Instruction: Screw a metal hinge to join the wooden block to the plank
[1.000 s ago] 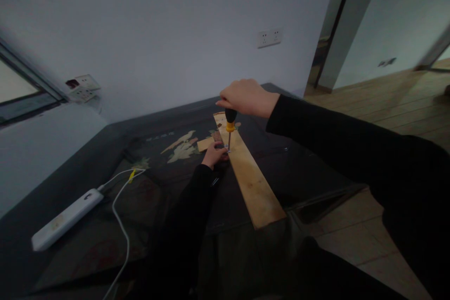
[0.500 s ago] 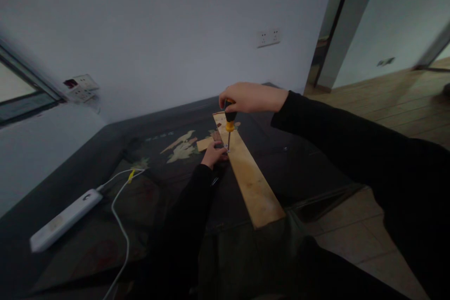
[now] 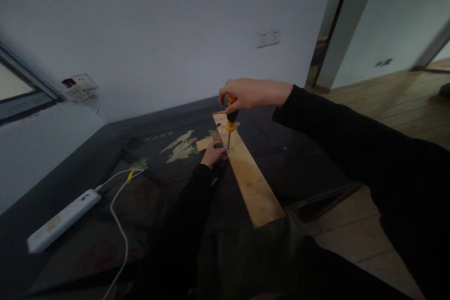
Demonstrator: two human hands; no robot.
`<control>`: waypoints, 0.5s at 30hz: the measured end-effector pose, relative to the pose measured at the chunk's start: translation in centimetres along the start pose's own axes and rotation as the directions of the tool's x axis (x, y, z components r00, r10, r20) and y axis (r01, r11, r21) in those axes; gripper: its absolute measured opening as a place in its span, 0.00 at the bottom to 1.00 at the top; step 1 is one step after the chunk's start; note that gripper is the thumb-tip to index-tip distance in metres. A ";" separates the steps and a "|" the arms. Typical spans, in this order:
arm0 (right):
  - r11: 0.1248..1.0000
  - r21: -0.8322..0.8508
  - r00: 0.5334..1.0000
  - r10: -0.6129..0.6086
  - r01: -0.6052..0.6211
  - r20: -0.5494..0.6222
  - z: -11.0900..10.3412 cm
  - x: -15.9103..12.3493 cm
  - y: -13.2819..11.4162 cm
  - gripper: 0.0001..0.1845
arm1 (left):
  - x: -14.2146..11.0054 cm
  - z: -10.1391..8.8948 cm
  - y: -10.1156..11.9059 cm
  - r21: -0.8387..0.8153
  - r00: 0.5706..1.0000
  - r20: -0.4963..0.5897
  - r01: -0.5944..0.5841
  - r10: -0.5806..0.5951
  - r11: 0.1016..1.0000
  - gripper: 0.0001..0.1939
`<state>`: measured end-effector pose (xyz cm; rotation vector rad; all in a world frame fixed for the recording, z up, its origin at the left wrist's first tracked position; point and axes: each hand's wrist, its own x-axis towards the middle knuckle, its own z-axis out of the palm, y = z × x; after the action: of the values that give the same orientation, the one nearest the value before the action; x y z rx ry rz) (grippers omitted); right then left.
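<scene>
A long pale wooden plank (image 3: 250, 179) lies on a dark table (image 3: 105, 150) and juts over its near edge. My right hand (image 3: 251, 94) is closed round the top of a screwdriver (image 3: 230, 121) with a black and orange handle, held upright with its tip on the plank. My left hand (image 3: 212, 153) rests at the plank's left edge, fingers pinched at the screwdriver's tip on a small screw (image 3: 226, 150). A smaller wooden piece (image 3: 204, 144) lies just beyond my left hand.
A white power strip (image 3: 59, 221) with white cables (image 3: 119, 225) lies on the table's left part. Wall sockets (image 3: 269, 37) sit on the white wall behind. A doorway and wooden floor (image 3: 397, 98) open to the right. Pale decorative figures (image 3: 181, 146) mark the tabletop.
My right hand has turned on the screwdriver handle, its wrist swinging a little; more of the orange handle top shows now. The left hand and plank stay put.
</scene>
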<state>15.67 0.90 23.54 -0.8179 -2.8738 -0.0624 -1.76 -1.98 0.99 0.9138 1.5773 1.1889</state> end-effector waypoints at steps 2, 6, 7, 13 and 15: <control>0.999 -0.001 0.999 -0.032 0.032 0.003 -0.2 -0.2 0.1 0.19 | 0.0 0.0 0.0 -0.005 1.000 0.004 0.001 -0.001 1.000 0.26; 0.988 -0.113 0.992 0.095 -0.105 -0.088 0.7 -0.3 -0.7 0.18 | 0.0 0.1 0.1 -0.002 1.000 0.006 -0.004 0.004 1.000 0.25; 0.978 -0.139 0.983 0.136 -0.153 -0.124 1.0 -0.3 -1.0 0.20 | 0.0 0.1 0.2 0.002 1.000 0.005 -0.007 0.007 1.000 0.25; 0.959 -0.142 0.959 0.217 -0.244 -0.183 1.4 -0.1 -1.0 0.29 | 0.0 0.1 0.1 0.021 1.000 0.002 -0.002 0.002 1.000 0.24; 0.980 -0.102 0.979 0.160 -0.173 -0.126 0.9 -0.1 -0.4 0.27 | 0.1 0.1 0.0 0.013 1.000 0.008 -0.009 0.008 1.000 0.23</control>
<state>15.43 0.52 22.66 -1.0361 -2.7013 -0.2466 -1.72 -1.85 0.97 0.9331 1.5778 1.1811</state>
